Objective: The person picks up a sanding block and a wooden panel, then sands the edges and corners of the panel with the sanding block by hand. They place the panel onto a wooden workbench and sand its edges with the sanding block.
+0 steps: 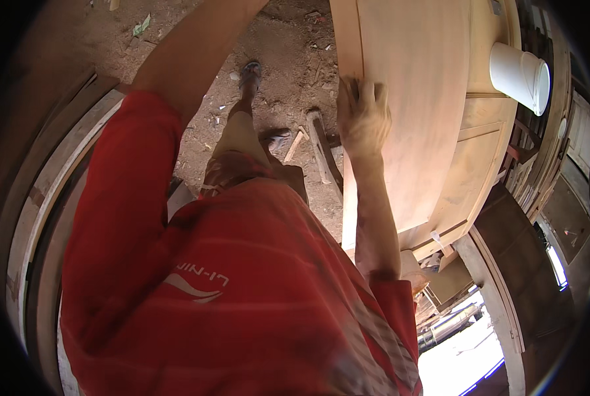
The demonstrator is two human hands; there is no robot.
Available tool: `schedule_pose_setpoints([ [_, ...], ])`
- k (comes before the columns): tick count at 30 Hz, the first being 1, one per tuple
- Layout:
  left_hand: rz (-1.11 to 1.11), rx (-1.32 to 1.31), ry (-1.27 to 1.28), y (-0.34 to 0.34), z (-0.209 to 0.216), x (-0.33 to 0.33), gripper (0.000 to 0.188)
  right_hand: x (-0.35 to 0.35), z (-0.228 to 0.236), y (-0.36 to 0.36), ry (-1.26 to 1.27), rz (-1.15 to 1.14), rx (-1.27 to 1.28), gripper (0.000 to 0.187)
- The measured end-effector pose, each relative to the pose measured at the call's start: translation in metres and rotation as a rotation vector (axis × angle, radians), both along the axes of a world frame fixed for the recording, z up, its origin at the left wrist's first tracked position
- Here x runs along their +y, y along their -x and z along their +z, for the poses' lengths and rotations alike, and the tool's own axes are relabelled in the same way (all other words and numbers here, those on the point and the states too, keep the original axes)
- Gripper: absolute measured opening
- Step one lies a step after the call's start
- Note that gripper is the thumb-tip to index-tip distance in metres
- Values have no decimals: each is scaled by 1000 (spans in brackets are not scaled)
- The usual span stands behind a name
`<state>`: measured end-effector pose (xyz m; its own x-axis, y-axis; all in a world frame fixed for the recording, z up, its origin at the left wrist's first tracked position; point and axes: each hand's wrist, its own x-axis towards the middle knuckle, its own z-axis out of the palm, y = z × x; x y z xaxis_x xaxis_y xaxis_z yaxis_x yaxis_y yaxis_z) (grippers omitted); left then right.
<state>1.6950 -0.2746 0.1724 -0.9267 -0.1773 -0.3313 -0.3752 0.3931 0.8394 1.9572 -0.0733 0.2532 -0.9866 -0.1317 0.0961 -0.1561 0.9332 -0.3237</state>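
My right hand (pixel 364 119) rests on a light-brown wooden door panel (pixel 414 112), close to its left edge. Its fingers are bent and pressed together against the wood; whatever may be under them is hidden. The panel has a raised frame, with a second panelled piece (pixel 486 152) along its right side. My left arm (pixel 189 59), in a red sleeve, stretches forward past the top edge of the view, so the left hand is out of sight.
A white plastic bucket (pixel 516 76) is at the far right of the panels. Long boards (pixel 57 178) line the left side. On the dirt floor (pixel 281 46), a wooden piece (pixel 322 152) lies near my sandalled feet (pixel 250 72). Bright light enters at lower right.
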Motion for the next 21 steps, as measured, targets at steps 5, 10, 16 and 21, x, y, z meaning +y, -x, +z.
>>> schedule_pose_setpoints([
  [5,-11,13,-196,-43,-27,22,68,90,5,-209,-51,-67,16,21],
  [10,20,125,-399,-49,-36,18,66,69,6,-178,-10,-90,6,18],
  [16,-193,26,-368,-57,-11,11,68,19,4,-75,39,-189,-43,20],
  [21,-217,-62,-339,-77,12,4,70,-22,2,20,50,-142,-20,25],
])
